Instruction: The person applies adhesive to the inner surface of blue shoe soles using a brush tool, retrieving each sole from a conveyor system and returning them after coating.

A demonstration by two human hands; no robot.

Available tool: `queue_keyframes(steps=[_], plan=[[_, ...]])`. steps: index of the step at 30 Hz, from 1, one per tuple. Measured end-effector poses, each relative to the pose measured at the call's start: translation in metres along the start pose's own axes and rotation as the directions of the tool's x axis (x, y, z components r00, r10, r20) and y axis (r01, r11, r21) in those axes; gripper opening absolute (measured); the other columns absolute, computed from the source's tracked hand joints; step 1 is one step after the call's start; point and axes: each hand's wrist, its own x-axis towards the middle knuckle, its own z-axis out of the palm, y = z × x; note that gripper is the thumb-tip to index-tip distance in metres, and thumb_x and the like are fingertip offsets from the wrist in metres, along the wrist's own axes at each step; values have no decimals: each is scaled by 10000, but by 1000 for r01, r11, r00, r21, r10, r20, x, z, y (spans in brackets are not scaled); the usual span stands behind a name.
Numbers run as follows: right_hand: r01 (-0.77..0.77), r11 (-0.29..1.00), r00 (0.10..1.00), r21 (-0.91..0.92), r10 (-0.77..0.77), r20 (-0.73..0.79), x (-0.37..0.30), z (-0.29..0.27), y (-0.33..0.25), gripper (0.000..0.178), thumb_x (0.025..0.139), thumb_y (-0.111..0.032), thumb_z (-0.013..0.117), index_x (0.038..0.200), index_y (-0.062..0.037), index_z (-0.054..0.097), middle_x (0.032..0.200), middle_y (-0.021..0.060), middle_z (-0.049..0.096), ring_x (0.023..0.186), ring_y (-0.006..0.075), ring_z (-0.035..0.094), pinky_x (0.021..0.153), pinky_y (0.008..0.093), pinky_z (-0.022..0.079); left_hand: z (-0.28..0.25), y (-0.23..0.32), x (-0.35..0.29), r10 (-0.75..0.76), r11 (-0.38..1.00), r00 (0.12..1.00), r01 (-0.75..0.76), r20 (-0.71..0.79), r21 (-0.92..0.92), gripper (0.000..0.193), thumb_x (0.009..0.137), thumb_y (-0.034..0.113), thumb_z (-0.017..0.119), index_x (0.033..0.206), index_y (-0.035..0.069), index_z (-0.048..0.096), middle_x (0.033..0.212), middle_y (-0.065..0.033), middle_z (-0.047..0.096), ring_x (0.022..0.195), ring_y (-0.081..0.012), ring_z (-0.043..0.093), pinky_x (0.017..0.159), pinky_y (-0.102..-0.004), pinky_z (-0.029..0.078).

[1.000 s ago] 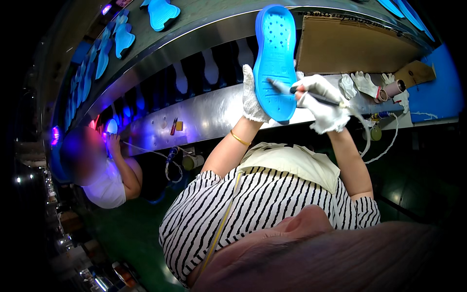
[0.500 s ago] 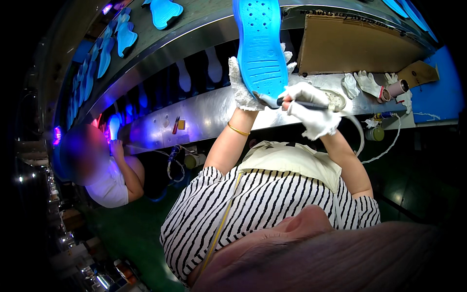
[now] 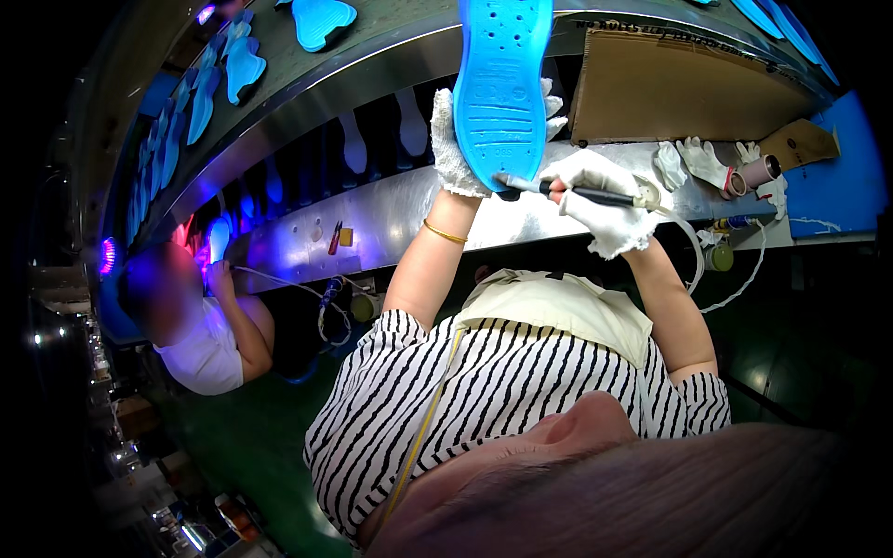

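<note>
Brush at the sole's near end — overshoot, snag and tilt hazards
Right hand (image 3: 603, 209): fingers pinched narrow on the brush (image 3: 605, 197), bristles to the left of the fingertips, at the near edge of the blue sole (image 3: 502, 112); contact cannot be told; an overlong stroke could smear the left glove just beside; the tube (image 3: 690, 246) trailing behind these fingers could, if snagged, pull the brush off line; left hand (image 3: 454, 153): thumb and fingers spread wide, holding the sole between them; a slack grip could let it tilt under brush pressure; beyond the left fingertips — the conveyor (image 3: 409, 23), whose rim the sole could strike if pushed forward.
</note>
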Motion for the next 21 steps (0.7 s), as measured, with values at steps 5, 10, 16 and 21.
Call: queue_keyframes(steps=[5,10,16,21], plan=[[-190,980,977,52,184,103,-16,0,0,103,764,-25,696,817,-30,608,810,38,617,728,89,579,670,236,478,1,6,1,-59,998,998,59,2,-15,955,792,707,460,1450,47,250,1424,-254,331,1289,-437,363,1094,-570,260],[156,987,987,48,-155,-32,-3,2,-3,140,768,55,622,878,-18,577,942,77,612,787,96,590,723,253,494,7,11,-1,-155,988,986,153,63,34,869,865,643,404,1428,-4,263,1383,-302,364,1232,-451,435,1039,-535,371],[272,939,955,-211,-236,180,10,5,-5,179,680,65,621,831,-29,599,909,84,625,815,148,604,754,291,497,9,17,6,-296,943,949,309,-114,127,761,907,573,392,1379,-24,356,1295,-323,450,1152,-454,509,944,-521,462],[43,980,966,-194,9,257,14,-2,-8,128,672,29,598,782,-31,573,881,66,626,836,146,597,784,298,490,-11,22,11,-319,831,866,451,-385,326,449,930,374,528,1126,-24,599,993,-191,663,804,-241,688,685,-331,592]])
